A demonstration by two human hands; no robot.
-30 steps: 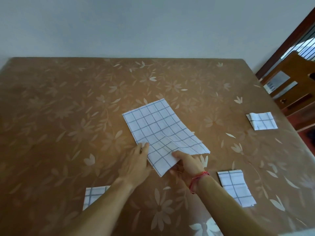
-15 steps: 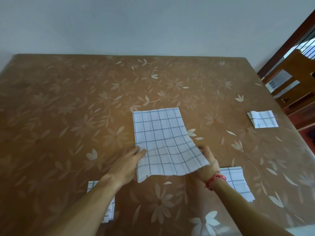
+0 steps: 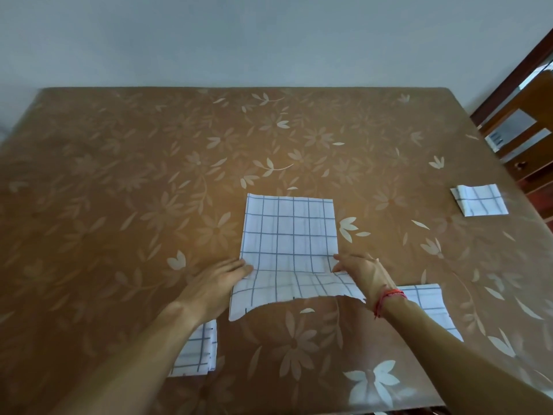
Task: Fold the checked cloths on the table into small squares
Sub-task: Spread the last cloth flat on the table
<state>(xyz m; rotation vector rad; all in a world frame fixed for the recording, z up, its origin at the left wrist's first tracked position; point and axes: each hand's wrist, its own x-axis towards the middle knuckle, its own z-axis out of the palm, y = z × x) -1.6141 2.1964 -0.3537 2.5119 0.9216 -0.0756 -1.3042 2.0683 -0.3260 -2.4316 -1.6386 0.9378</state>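
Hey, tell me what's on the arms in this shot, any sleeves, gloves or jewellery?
The left forearm and right forearm are both bare, with no sleeves in view. The right wrist carries a thin red thread bracelet with a short loose strand hanging from it. The left wrist carries nothing, and no gloves or rings show.

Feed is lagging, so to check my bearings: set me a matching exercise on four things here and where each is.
Things: A centre cloth; B left folded cloth; C far folded cloth; D red thread.
States: 1 on the right wrist; 2 alone near the table's right edge; 3 partly under the left forearm; 4 near edge raised, held by left hand and right hand.
Pairs: A-4, B-3, C-2, D-1.
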